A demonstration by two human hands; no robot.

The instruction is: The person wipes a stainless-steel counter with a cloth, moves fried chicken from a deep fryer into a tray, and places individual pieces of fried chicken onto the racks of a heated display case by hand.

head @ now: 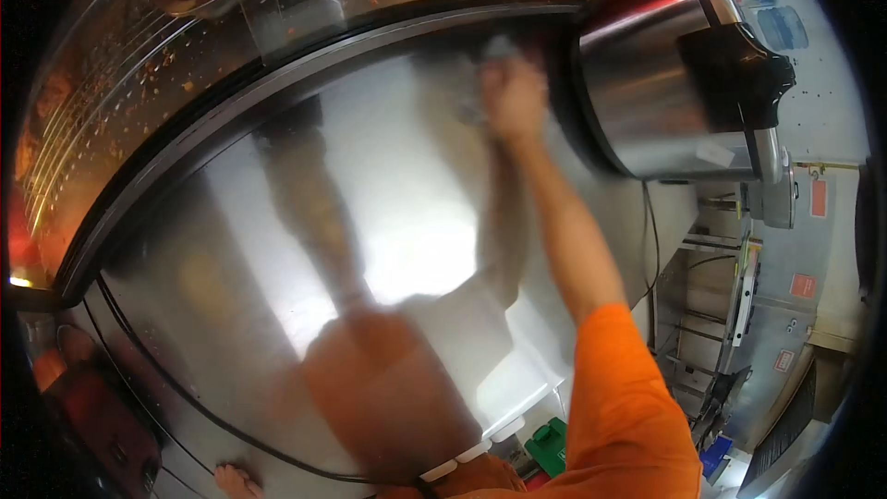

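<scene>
My right hand (514, 95) reaches far across a shiny stainless steel counter (409, 222), beside the base of a steel countertop appliance. It is blurred, with the fingers closed around what looks like a greyish cloth (500, 48). Part of that cloth shows past the hand, low against the steel. At the bottom left, the fingers of my left hand (237, 481) rest on the near part of the counter. The rest of that hand is cut off by the picture's rim, and nothing is seen in it. My orange shirt reflects in the metal.
A lit glass display case (291, 34) with wire racks and fried food curves along the back. The steel appliance (651, 76) with a black front stands at right. A black cable (208, 416) crosses the counter's left. A dark red device (104, 423) sits beyond it; a green container (549, 445) is below.
</scene>
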